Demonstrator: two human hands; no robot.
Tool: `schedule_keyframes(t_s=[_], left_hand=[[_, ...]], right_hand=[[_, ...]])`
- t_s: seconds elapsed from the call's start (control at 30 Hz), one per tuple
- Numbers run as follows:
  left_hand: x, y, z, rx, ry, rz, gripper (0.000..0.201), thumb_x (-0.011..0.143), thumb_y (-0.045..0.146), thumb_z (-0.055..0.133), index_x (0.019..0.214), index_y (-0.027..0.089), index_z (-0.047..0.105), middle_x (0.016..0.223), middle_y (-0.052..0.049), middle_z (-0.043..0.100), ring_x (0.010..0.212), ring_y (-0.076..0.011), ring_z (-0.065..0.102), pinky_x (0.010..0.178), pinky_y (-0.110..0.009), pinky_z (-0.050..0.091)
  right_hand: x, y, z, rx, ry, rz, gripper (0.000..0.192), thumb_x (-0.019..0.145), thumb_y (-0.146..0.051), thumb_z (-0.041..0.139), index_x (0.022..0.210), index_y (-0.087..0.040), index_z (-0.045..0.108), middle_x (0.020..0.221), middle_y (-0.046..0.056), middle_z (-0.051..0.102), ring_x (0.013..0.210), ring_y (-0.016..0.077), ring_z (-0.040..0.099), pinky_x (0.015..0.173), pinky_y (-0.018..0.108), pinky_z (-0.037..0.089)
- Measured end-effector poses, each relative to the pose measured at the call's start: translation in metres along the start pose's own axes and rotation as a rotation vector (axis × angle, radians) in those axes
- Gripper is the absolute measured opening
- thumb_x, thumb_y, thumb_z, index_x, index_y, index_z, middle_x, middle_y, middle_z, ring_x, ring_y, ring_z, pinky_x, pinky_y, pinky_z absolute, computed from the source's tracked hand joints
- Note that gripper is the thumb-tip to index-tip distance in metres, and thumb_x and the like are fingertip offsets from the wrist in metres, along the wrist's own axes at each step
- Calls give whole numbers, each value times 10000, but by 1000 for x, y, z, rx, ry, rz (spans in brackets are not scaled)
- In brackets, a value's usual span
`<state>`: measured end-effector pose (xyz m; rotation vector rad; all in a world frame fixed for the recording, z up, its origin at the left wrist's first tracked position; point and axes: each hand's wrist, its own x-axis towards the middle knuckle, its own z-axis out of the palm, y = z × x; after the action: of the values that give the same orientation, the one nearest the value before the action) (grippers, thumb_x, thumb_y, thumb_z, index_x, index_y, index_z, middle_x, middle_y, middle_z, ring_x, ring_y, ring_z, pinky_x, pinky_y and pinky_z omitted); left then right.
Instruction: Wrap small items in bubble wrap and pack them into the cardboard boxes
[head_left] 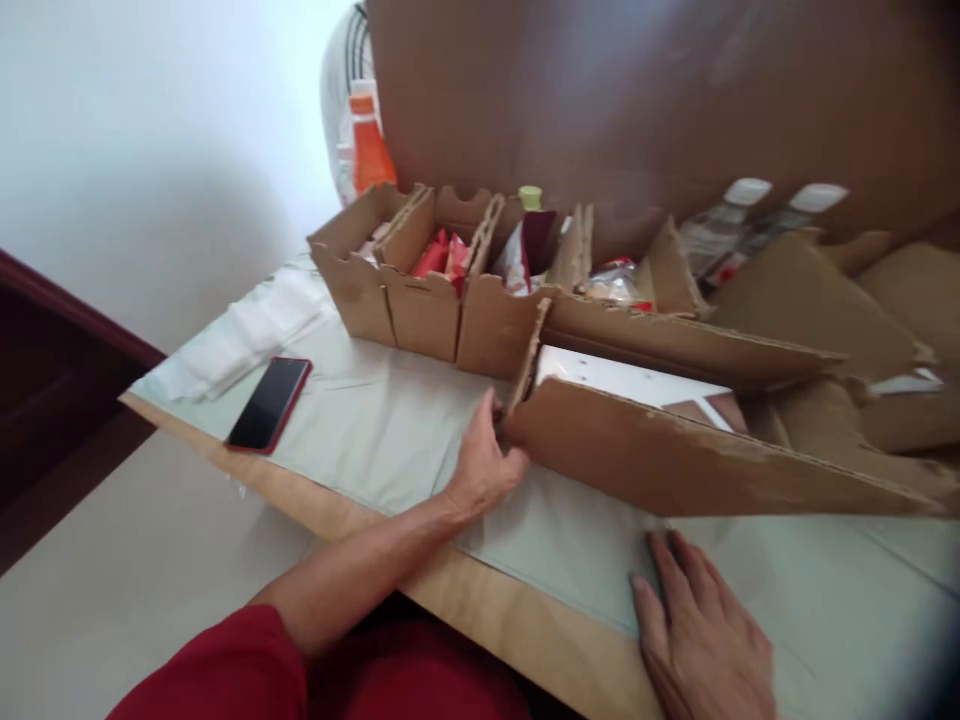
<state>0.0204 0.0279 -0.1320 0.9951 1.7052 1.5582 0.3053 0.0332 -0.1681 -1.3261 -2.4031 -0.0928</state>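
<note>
A long cardboard box [675, 455] lies near the front of the table, with a white and brown item [622, 378] inside it. My left hand [487, 468] holds the box's left end, its fingers at the end panel and its thumb at the near corner. My right hand [701, 630] rests on the table cover just in front of the box, fingers stretched out, holding nothing. Behind the box stands a row of narrow cardboard bins, one with red packets [442, 258], another with a purple and white packet [525, 252].
A phone [270, 405] lies on the light green cover [375, 430] to the left, beside folded white plastic [255, 335]. At the back are an orange bottle [369, 150] and two clear bottles [727, 225]. More cardboard [810, 300] stands at right, and a brown panel [600, 100] rises behind.
</note>
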Motion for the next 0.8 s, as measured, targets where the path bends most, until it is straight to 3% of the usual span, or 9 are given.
schedule_keyframes(t_s=[0.13,0.23,0.33,0.37,0.43,0.5,0.57,0.67,0.8], left_hand=[[-15,0,3,-50,0,-51,916,763,181,653,1591,82,276,1529,-264,516,1453,-352,512,1234,-512,398],[-44,8,-18,-88,-24,-56,872,777,209,663,1576,97,332,1564,-263,492,1470,-363,499,1238,-535,395],[-58,19,-88,68,89,124,695,844,249,645,1515,208,468,1605,-168,478,1505,-328,453,1274,-532,338],[-56,23,-121,206,197,228,580,865,255,628,1440,235,551,1607,-142,481,1500,-323,456,1268,-534,343],[-41,30,-196,511,454,291,425,874,273,623,1295,224,649,1560,-139,526,1483,-323,468,1267,-527,339],[-18,37,-269,836,626,146,388,856,273,617,1234,212,682,1479,-142,592,1466,-321,481,1267,-521,332],[9,41,-326,907,709,49,350,837,299,648,1152,159,712,1466,-206,586,1481,-389,440,1262,-603,282],[49,41,-372,954,771,-55,429,823,479,696,1015,97,737,1505,-270,537,1538,-498,291,1240,-702,185],[90,35,-385,942,771,-141,547,744,651,730,893,125,741,1424,-251,624,1565,-520,202,1226,-741,19]], right_hand=[[-4,-40,3,21,84,-238,494,1049,-333,420,1439,-78,585,1370,290,670,1242,464,662,949,626,571],[-5,-80,-1,170,68,-522,476,1011,-284,510,1453,-131,597,1408,222,682,1250,398,683,970,544,582],[-5,-106,-9,328,-86,-692,453,998,-288,570,1445,-239,625,1486,96,662,1331,313,660,1045,465,574],[-5,-109,-12,368,-127,-699,438,1000,-284,579,1434,-251,633,1483,79,667,1336,293,661,1057,444,576],[-4,-107,-16,426,-154,-660,414,1003,-263,586,1412,-244,646,1447,84,693,1324,276,675,1057,423,588],[-2,-102,-15,459,-145,-617,404,1001,-255,592,1399,-234,655,1414,98,713,1298,281,694,1034,423,608],[-2,-98,-11,472,-128,-610,382,997,-270,605,1371,-240,676,1391,100,726,1273,296,710,1001,436,627],[-1,-98,-7,474,-100,-586,340,996,-280,615,1321,-247,708,1348,100,748,1228,300,734,972,441,642],[0,-104,-12,494,-105,-554,312,997,-267,618,1285,-255,735,1334,94,756,1239,288,731,994,429,637]])
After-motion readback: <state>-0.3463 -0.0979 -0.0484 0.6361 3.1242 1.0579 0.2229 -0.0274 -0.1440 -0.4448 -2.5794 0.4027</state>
